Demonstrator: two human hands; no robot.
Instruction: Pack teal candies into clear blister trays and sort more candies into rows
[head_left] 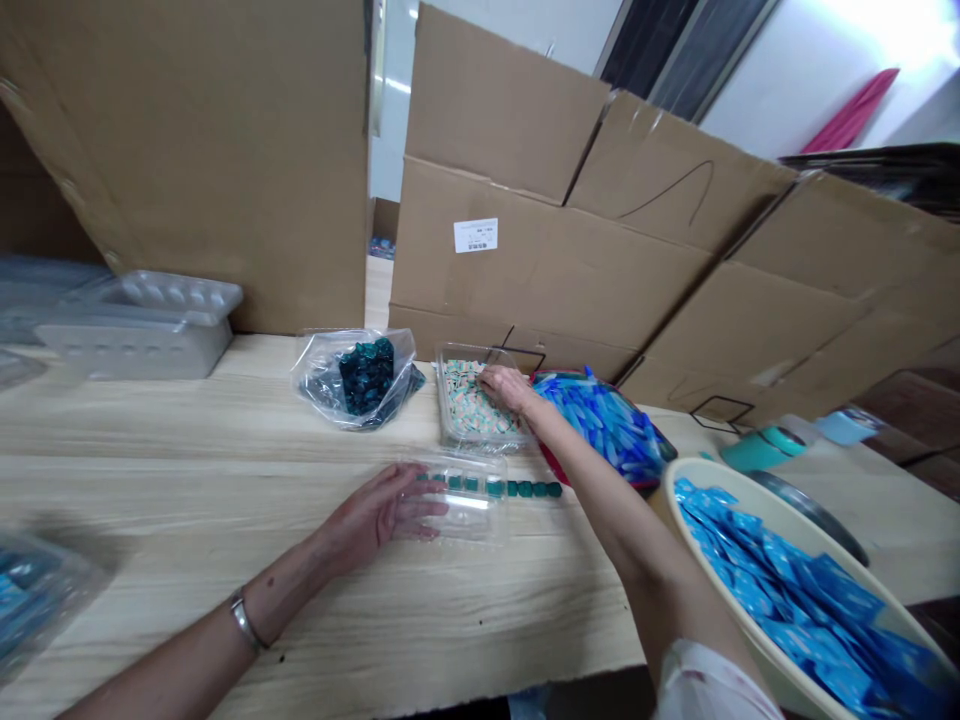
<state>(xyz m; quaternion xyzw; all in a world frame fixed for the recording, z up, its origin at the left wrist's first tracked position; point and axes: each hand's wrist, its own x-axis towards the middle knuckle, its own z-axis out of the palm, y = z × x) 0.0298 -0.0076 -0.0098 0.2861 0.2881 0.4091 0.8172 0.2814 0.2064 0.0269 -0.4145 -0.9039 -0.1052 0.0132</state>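
Head view: left hand (379, 510) open, fingers (424, 508) apart, on a clear tray (480, 522) beside a row of teal pieces (525, 489); right hand (508, 388) on pale pieces (469, 405), any clamp untold; blue packets (787, 590) fill a basin (712, 620).

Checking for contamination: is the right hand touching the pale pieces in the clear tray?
Touching: the head view shows the right hand resting on the pale pieces.

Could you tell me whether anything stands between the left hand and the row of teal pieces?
Yes, a clear plastic tray stands there: the left hand touches it, and the teal pieces show through it and run out past its far side.
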